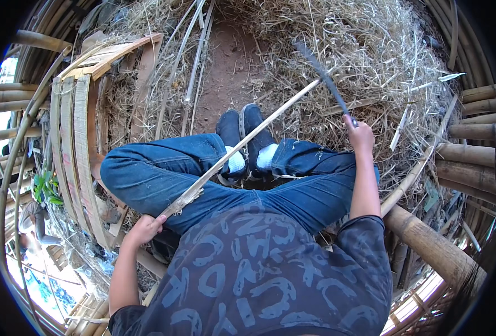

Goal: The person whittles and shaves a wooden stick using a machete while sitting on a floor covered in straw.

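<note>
Currently, seated worker observed, legs bent in blue jeans (153,173), dark shoes (252,129) side by side in front. From where I stand, the left hand (147,229) is closed round the near, wider end of a long pale stick (273,117); some frayed fibres (191,196) show just beyond the grip. The stick slants across the lap, up and to the right, over the shoes. Right hand (361,136) is wrapped tightly round the handle of a long dark knife (330,84), held out past the right knee, blade pointing forward and slightly left. The blade crosses at the stick's far tip; whether they actually touch, I cannot tell. Surroundings noted: a thick heap of straw-coloured shavings (371,61) ahead and to the right, bare reddish earth (228,73) beyond the shoes, a slatted wooden piece (69,151) on the left, and a stout bamboo pole (427,241) near the right elbow.
</note>
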`<state>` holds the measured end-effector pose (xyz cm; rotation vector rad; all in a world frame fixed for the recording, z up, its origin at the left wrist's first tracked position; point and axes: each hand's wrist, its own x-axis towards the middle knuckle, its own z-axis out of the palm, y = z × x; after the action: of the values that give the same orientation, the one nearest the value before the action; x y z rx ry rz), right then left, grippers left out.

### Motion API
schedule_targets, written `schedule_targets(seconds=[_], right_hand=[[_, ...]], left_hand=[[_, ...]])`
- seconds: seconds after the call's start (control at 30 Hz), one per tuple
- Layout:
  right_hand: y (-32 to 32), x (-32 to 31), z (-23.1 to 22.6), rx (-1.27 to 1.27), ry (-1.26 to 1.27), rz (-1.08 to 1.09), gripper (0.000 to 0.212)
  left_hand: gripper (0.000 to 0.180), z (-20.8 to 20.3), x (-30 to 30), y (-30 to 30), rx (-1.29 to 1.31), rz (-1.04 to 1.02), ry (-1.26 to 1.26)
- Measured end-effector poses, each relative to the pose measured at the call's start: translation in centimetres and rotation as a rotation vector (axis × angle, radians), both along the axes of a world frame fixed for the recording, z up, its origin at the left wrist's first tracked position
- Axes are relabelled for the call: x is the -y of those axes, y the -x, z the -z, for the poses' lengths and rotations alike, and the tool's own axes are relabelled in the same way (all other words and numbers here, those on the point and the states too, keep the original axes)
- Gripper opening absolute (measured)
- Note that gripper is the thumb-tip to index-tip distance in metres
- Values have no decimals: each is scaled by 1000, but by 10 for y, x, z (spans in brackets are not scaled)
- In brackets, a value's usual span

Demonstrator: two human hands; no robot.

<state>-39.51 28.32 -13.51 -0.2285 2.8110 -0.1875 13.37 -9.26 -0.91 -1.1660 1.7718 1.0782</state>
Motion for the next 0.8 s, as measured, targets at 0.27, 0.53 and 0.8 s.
schedule_targets(seconds=[0.27,0.53,0.8], right_hand=[[-5,-4,-24,-25,39,-97,77],[8,-39,-38,-147,-51,-139,82],[-15,-17,-75,-150,-47,-53,76]], left_hand=[[62,-2,-3,6,11,-1,11],[62,-5,-8,7,-21,-19,12],[65,12,-7,-10,-114,-83,39]])
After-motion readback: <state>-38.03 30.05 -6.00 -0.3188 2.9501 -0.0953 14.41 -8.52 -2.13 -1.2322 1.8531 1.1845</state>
